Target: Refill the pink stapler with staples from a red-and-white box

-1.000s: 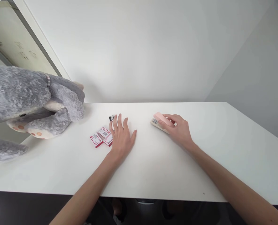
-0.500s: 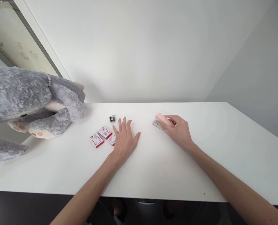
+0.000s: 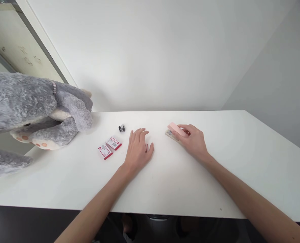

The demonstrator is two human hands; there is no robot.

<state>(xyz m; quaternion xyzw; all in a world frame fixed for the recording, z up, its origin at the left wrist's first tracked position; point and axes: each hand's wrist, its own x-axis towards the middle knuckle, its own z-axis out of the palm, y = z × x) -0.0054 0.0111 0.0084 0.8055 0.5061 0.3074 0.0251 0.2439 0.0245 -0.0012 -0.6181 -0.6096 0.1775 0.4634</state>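
Observation:
My left hand (image 3: pixel 137 152) rests low over the table, its fingers and thumb curved around a small red-and-white box (image 3: pixel 146 147). Only a sliver of that box shows between thumb and index finger. Two similar boxes (image 3: pixel 105 151) lie side by side to the left of this hand. In my right hand (image 3: pixel 194 140) is what looks like a stapler (image 3: pixel 177 129), with a pink top and a flat cream base on the table. The fingers and thumb close around its pink part, hiding its rear end.
A small black-and-silver item (image 3: pixel 121 128), too small to name surely, lies behind the boxes. A large grey plush toy (image 3: pixel 71 104) sits at the left end of the white table (image 3: pixel 180 189). A wall (image 3: pixel 152 60) rises along the back edge.
My left hand has shifted slightly right and its spread fingers have curled in. The third box has moved right, under that hand. My right hand stays put on the stapler.

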